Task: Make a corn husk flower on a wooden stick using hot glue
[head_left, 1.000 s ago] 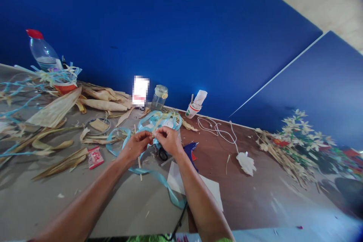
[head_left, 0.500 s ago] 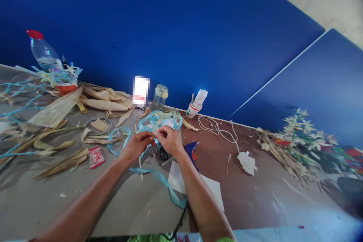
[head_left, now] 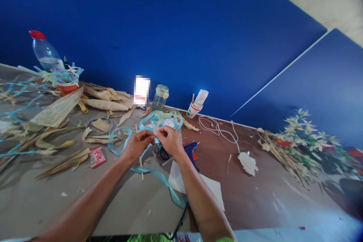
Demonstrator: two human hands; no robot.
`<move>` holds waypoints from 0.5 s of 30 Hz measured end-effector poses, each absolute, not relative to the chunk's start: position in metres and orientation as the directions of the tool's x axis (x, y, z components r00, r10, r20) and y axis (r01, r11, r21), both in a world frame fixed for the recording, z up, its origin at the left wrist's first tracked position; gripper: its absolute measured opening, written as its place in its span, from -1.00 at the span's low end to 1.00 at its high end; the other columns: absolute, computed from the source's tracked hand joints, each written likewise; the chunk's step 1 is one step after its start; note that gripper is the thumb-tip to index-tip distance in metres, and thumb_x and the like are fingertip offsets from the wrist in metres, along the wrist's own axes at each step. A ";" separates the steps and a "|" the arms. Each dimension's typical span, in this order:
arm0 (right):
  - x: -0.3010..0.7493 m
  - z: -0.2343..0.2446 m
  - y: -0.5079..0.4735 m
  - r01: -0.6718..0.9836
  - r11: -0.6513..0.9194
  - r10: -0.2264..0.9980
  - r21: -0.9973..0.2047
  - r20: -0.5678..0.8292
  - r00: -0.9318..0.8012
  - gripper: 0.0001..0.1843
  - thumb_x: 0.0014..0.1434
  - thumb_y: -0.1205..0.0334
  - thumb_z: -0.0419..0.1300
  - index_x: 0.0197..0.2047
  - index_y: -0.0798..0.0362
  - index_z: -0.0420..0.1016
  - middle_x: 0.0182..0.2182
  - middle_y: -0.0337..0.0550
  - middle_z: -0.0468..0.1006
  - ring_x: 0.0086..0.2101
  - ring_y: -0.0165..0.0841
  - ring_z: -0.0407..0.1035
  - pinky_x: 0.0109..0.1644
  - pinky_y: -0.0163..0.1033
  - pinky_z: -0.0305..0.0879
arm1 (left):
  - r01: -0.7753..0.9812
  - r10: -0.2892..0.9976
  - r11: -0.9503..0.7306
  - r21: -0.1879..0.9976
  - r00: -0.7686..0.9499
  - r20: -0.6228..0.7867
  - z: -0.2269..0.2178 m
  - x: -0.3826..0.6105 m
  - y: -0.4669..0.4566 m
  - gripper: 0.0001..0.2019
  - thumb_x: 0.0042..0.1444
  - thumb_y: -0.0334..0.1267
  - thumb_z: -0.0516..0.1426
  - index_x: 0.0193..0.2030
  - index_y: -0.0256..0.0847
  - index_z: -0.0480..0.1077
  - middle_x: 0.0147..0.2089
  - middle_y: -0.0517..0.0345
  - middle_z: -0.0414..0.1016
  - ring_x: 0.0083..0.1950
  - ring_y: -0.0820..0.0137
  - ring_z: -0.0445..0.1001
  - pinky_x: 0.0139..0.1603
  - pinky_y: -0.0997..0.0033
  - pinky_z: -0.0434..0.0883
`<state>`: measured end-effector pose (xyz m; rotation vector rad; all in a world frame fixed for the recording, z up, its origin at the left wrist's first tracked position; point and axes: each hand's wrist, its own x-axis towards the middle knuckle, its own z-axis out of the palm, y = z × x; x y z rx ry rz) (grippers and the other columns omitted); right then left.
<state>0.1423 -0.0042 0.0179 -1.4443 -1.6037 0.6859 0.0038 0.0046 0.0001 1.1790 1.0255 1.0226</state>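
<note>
Near the middle of the table my left hand [head_left: 138, 144] and my right hand [head_left: 169, 140] meet, fingertips almost touching. Both are closed in a pinch on a small pale strip [head_left: 157, 125] that looks like dried corn husk; the fingers hide most of it. Light blue ribbon [head_left: 120, 147] lies in loops behind and around the hands, and a length of it trails below them. Just under my right hand show the black handles of scissors [head_left: 163, 154]. A blue glue gun [head_left: 193, 155] lies right of my right wrist, and white paper [head_left: 211, 189] is partly under that forearm.
Dried corn husks [head_left: 106, 104] cover the back left, near a red-capped bottle [head_left: 47, 53]. A red packet [head_left: 97, 157] lies left. Along the blue partition stand a lidded jar [head_left: 160, 97] and a paper cup [head_left: 194, 110]. A white cable [head_left: 218, 128] and white flowers [head_left: 306, 130] are right.
The whole view has shifted very slightly. Both hands stay in the same pinch at the same place, with only tiny finger movement.
</note>
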 end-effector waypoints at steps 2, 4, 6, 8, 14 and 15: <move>0.142 0.018 -0.004 0.488 0.171 0.976 -0.856 0.215 0.036 -0.86 -0.01 0.22 0.14 -0.50 0.10 0.43 -0.59 -0.28 0.40 -0.55 -0.47 0.22 -0.44 -0.37 0.16 | -0.077 0.974 0.089 0.993 0.217 -0.070 -0.001 0.004 0.005 -0.83 -0.19 -0.15 0.22 -0.55 -0.21 0.43 -0.64 0.29 0.35 -0.68 0.59 0.03 -0.66 0.53 -0.05; 0.142 0.018 -0.004 0.465 0.165 0.977 -0.870 0.208 0.043 -0.87 -0.02 0.22 0.15 -0.51 0.10 0.43 -0.58 -0.27 0.43 -0.53 -0.45 0.25 -0.42 -0.36 0.18 | -0.084 0.974 0.081 0.993 0.218 -0.061 -0.002 0.003 0.005 -0.84 -0.18 -0.16 0.22 -0.54 -0.20 0.43 -0.65 0.30 0.33 -0.68 0.59 0.02 -0.66 0.53 -0.05; 0.142 0.017 -0.003 0.442 0.168 0.977 -0.881 0.208 0.043 -0.87 -0.03 0.22 0.16 -0.51 0.10 0.43 -0.57 -0.26 0.44 -0.51 -0.44 0.27 -0.40 -0.35 0.20 | -0.087 0.975 0.075 0.993 0.217 -0.055 -0.003 0.002 0.005 -0.84 -0.17 -0.16 0.21 -0.54 -0.21 0.43 -0.65 0.30 0.33 -0.67 0.59 0.03 -0.66 0.53 -0.05; 0.142 0.016 -0.002 0.424 0.170 0.978 -0.890 0.205 0.037 -0.86 -0.03 0.21 0.17 -0.50 0.10 0.44 -0.56 -0.26 0.45 -0.50 -0.44 0.28 -0.39 -0.35 0.21 | -0.083 0.975 0.075 0.994 0.216 -0.056 -0.004 0.002 0.006 -0.83 -0.16 -0.15 0.21 -0.53 -0.22 0.43 -0.63 0.30 0.34 -0.66 0.59 0.04 -0.65 0.53 -0.03; 0.142 0.011 0.001 0.303 0.147 0.987 -0.942 0.161 0.024 -0.82 -0.06 0.14 0.22 -0.48 0.10 0.44 -0.55 -0.27 0.45 -0.50 -0.45 0.26 -0.39 -0.35 0.19 | -0.060 0.975 0.066 0.996 0.214 -0.051 -0.004 0.002 0.005 -0.81 -0.14 -0.13 0.19 -0.52 -0.23 0.41 -0.61 0.31 0.34 -0.63 0.57 0.09 -0.60 0.53 0.03; 0.142 0.011 0.002 0.257 0.130 0.989 -0.957 0.144 0.035 -0.81 -0.07 0.13 0.22 -0.46 0.10 0.45 -0.55 -0.28 0.44 -0.51 -0.46 0.25 -0.39 -0.36 0.18 | -0.057 0.976 0.066 0.996 0.213 -0.052 -0.005 0.002 0.005 -0.81 -0.13 -0.14 0.19 -0.51 -0.23 0.40 -0.61 0.31 0.34 -0.63 0.57 0.09 -0.59 0.53 0.03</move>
